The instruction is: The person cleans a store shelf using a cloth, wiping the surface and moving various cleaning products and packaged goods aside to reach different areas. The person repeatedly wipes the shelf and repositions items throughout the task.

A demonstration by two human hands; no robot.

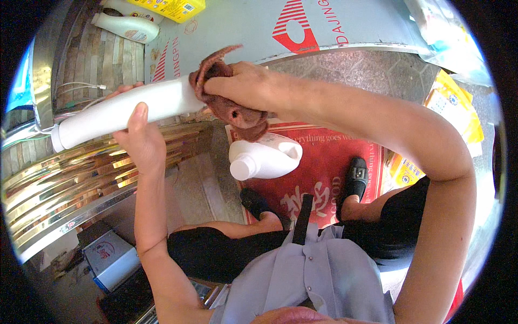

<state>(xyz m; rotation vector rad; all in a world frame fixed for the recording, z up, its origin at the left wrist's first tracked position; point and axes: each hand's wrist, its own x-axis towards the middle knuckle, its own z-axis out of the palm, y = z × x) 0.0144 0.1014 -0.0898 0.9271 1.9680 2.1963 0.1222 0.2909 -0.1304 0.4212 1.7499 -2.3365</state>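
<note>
A long white plastic bottle [121, 109] lies tilted across my left hand [139, 133], its capped end at the lower left. My thumb rests on its near side and my fingertips show behind it. In my right hand [243, 83] is a bunched brown cloth [232, 109], pressed against the bottle's other end and hiding it. Below the hanging cloth, a second white plastic bottle [267, 160] with a cap and a moulded handle is down by the red floor mat [319, 162].
A white bottle [127, 28] lies at the upper left near a yellow package [172, 8]. A grey printed panel [238, 28] spans the back. Yellow packets [455, 109] lie at the right. A blue-white box [111, 259] sits lower left, below gold-coloured metal trim [101, 162].
</note>
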